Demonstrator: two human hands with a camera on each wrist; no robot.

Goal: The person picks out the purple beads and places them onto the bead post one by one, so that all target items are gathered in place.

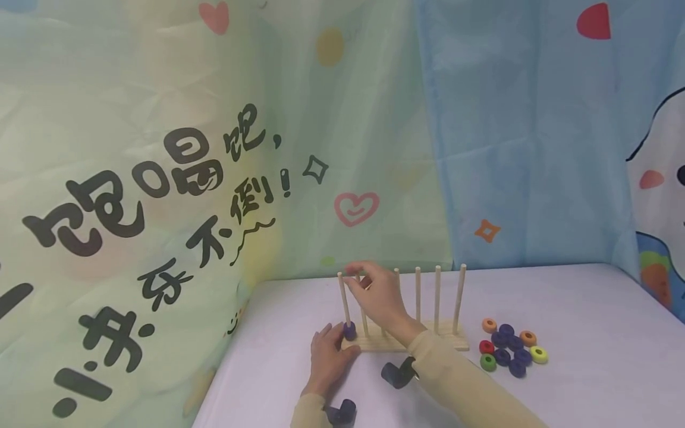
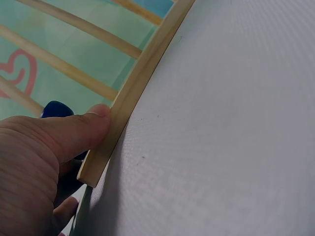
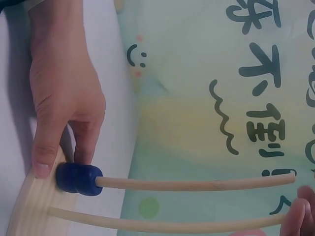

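While left hand (image 1: 327,356) steadies base (image 1: 374,343), ring (image 1: 349,330) adjoins.

white-covered table (image 1: 588,309) before a pale green printed curtain (image 1: 160,119) and a blue one (image 1: 524,131)

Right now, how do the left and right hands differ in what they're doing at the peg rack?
The left hand is low on the table, thumb pressed against the end of the rack's wooden base, beside the dark blue ring at the bottom of the end peg. The right hand is raised, fingers up by the peg tops; what they grip is hidden. Both hands work at the rack's left end.
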